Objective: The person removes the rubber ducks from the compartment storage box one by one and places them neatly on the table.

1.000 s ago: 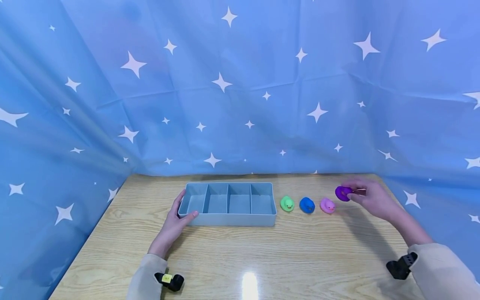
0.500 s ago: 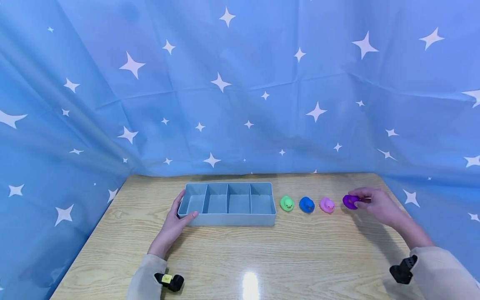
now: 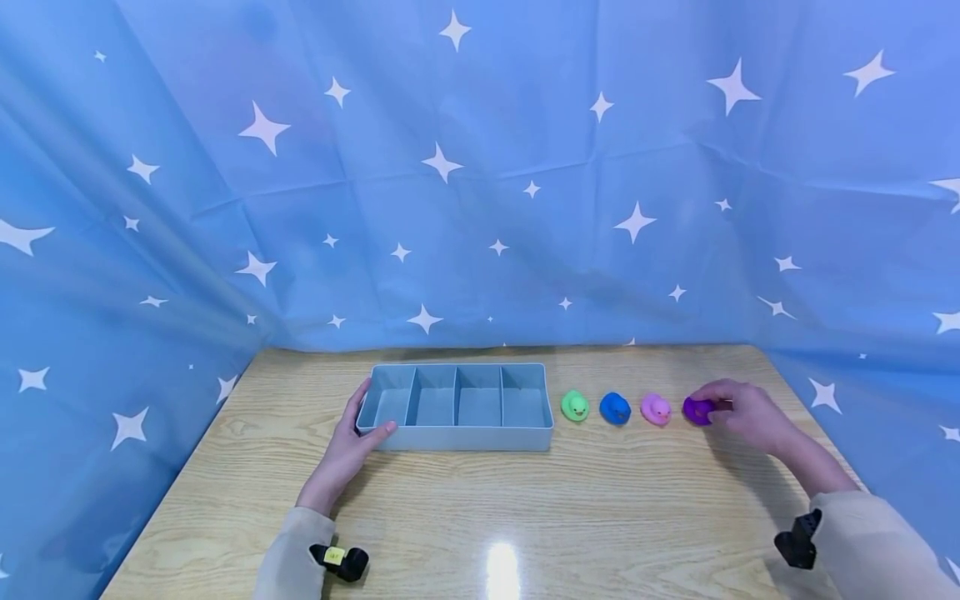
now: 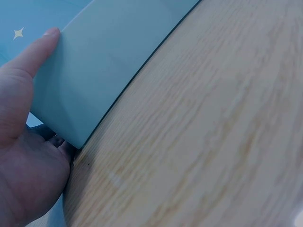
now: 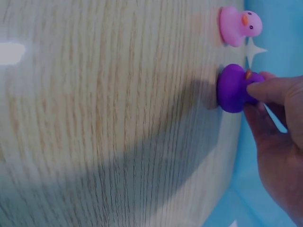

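Note:
My right hand (image 3: 750, 414) pinches a purple rubber duck (image 5: 231, 90) between thumb and fingers. In the right wrist view the duck's base is down at the tabletop. Just left of it in the head view sits a pink rubber duck (image 3: 656, 409), followed by a blue one (image 3: 615, 408) and a green one (image 3: 575, 406), all in a row. At the left, my left hand (image 3: 347, 454) grips the near left corner of a grey-blue divided box (image 3: 472, 439). The thumb lies on its front wall (image 4: 104, 61), and the fingers go round the left end, partly hidden.
The box's compartments stand side by side and hold nothing visible. All this is on a wooden table (image 3: 450, 517), with a blue star-printed cloth (image 3: 480, 208) rising behind and at the sides. A bright reflection shows near the front edge.
My right hand has brought the purple duck down and slightly to the right, into line with the pink duck. The left hand and the box have stayed where they were.

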A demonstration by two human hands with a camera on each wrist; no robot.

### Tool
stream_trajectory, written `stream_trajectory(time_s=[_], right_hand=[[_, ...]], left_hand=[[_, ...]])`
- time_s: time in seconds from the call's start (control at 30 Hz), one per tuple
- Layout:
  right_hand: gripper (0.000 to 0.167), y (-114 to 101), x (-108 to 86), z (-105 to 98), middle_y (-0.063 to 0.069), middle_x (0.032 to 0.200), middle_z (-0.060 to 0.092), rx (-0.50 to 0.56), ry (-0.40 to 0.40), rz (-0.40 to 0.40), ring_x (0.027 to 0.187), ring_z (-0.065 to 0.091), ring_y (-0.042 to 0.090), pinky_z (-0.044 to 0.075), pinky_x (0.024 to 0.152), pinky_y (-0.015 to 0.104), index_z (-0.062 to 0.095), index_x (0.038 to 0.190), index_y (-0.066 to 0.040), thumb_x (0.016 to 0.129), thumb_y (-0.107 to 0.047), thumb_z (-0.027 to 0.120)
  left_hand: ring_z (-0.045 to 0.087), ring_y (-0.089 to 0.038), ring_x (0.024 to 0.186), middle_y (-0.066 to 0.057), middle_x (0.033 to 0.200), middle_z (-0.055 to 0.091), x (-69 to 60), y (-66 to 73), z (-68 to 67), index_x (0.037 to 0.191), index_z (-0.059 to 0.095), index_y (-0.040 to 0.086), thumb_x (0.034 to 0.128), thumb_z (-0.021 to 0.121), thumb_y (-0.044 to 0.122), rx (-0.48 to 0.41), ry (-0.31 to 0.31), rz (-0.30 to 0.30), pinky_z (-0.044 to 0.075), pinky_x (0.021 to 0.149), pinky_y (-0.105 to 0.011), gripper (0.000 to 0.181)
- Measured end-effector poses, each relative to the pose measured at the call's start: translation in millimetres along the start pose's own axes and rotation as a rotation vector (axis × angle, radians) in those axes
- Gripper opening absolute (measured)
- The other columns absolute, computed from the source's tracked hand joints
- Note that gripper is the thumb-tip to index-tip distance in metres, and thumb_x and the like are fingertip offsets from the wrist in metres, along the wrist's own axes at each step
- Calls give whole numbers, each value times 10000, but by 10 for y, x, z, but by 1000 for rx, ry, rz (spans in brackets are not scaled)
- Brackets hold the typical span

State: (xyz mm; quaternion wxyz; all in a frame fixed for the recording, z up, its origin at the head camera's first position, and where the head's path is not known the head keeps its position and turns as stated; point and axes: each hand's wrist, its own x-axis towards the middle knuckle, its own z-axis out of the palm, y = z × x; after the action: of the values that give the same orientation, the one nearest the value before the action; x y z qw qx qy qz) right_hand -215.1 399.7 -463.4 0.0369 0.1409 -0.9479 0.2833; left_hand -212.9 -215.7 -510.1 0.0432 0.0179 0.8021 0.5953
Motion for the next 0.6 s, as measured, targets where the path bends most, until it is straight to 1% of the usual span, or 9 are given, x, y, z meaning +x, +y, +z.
stream_trajectory(time_s=[0.07,0.2,0.3,0.4,0.47,0.53,0.6], right_hand=[[281,-6,9,6,306,1123,656,-3,-6,-10,1000,656,489,575,750,309,728,1083,76,812,141,699],[298,-18,19,33,259,1097,684,-24,19,-60,1004,663,452,593,786,378,750,1040,51,776,171,684],[331,-16,22,52,205,1059,708,-49,47,-104,976,674,350,599,784,343,765,1010,24,738,193,684],[336,-17,17,64,186,1044,716,-56,64,-122,953,683,321,603,781,320,768,1005,17,727,196,707],[318,-27,2,68,211,1058,710,-34,66,-105,963,691,365,609,796,346,757,1028,37,748,182,723],[292,-44,-19,67,257,1096,692,8,63,-63,993,681,451,609,798,333,735,1073,68,792,146,734],[306,-59,-48,68,322,1156,654,60,56,-6,1025,662,509,605,778,287,696,1144,109,839,103,724]], left_hand=[[33,-404,1553,-176,1705,56,4,-1,1,1661,114,276,1012,680,275,-1,2,4,103,1215,-632,861],[44,-400,1553,-176,1705,65,12,-7,10,1661,117,263,1011,682,256,0,7,11,109,1218,-623,862],[49,-396,1554,-172,1705,69,15,-10,15,1660,121,262,1009,684,242,-2,9,13,114,1219,-619,861],[45,-401,1553,-179,1703,67,12,-8,11,1660,120,265,1011,681,247,-4,6,11,113,1218,-622,859],[48,-403,1552,-186,1701,69,12,-8,8,1660,120,264,1010,683,251,-9,3,9,117,1217,-622,860],[48,-406,1551,-192,1700,68,8,-6,3,1661,116,263,1010,681,258,-10,-1,6,118,1216,-622,862],[52,-406,1550,-193,1700,71,6,-3,-2,1661,118,263,1009,684,261,-11,0,5,120,1216,-620,863]])
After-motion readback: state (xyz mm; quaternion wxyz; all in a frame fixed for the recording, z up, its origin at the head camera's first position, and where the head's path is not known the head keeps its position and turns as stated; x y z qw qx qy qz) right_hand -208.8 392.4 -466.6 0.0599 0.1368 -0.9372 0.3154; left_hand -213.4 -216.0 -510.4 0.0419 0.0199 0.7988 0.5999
